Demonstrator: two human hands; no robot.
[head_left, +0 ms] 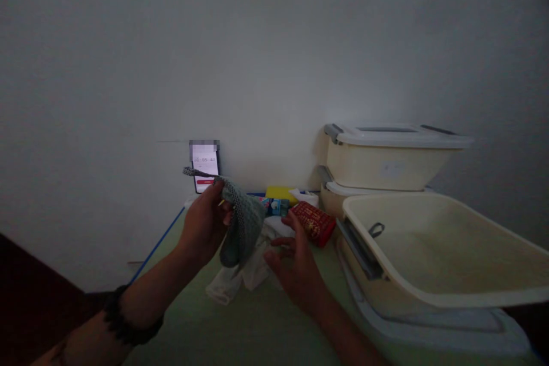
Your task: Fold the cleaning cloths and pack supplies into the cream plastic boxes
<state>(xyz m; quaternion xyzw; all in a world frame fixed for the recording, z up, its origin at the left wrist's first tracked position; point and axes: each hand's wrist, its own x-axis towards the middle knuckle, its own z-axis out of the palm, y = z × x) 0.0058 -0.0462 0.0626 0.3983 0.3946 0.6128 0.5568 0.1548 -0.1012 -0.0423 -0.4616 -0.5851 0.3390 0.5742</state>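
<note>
My left hand pinches the upper edge of a grey-green textured cloth piece, which hangs down from my fingers. A thin patterned strip sticks out to the left above that hand; whether it belongs to the cloth piece, I cannot tell. My right hand is held to the right of the cloth, fingers apart and nothing seen in them. Beneath both hands a crumpled white cloth lies on the table. Just beyond my right fingertips is a red packet with pale print.
An open cream bin rests on a white lid at right. Behind it, a lidded bin is stacked on another. A phone leans against the wall. Near the back lie a blue packet and a yellow item.
</note>
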